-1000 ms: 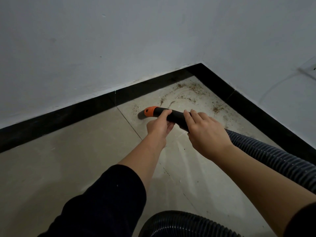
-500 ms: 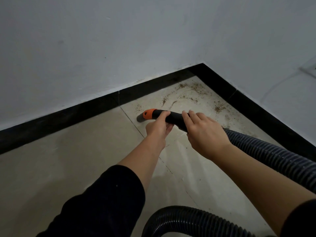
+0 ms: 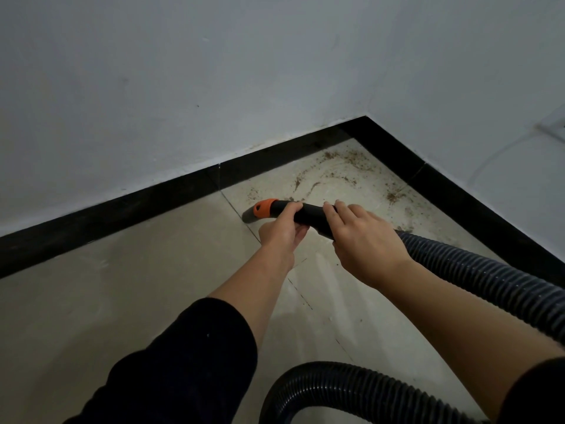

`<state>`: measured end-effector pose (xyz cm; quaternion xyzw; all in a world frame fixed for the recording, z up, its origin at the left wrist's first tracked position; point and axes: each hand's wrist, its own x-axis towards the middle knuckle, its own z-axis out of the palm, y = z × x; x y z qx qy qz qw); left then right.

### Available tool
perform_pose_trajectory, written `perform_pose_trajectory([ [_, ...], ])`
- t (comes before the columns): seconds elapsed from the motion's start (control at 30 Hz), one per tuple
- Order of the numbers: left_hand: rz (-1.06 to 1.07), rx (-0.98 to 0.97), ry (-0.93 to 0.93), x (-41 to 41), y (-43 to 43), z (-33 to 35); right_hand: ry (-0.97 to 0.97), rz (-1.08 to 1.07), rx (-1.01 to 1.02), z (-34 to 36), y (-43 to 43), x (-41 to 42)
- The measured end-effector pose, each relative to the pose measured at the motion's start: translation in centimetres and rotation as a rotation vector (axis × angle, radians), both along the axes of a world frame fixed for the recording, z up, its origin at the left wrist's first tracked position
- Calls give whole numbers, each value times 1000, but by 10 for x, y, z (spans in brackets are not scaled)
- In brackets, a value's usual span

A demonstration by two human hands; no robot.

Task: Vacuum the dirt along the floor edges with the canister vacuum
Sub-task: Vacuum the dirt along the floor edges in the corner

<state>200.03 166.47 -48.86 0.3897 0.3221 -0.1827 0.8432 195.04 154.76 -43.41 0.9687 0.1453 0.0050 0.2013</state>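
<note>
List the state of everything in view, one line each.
left hand, grips the nozzle behind its orange collar
right hand, grips the nozzle's rear end
nozzle, angled down, tip at the floor
hose, runs from the nozzle, curving along the floor
dirt, scattered in the corner, not yet vacuumed

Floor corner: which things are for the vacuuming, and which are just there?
For the job:
- vacuum nozzle with orange collar, gripped by left hand and right hand
- ribbed hose
- brown dirt near the corner

Just there:
- white wall
- black skirting
- pale wall fitting, cut off at the right edge
</note>
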Motion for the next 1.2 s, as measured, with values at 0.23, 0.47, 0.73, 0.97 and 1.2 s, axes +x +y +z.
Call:
perform_pose_trajectory([
  [0.23, 4, 3, -2, -2, 6, 0, 12, 0, 15, 2, 6, -3],
  [0.47, -1, 8, -27, 6, 4, 7, 0, -21, 17, 6, 5, 2],
  [0.73, -14, 17, -35, 15, 0, 8, -14, -46, -15, 3, 1, 10],
  [0.97, -20, 1, -61, 25, -3, 4, -23, -23, -10, 4, 0, 17],
  [1.2, -22, -10, -62, 32, -9, 1, -37, -24, -37, 4, -8, 25],
])
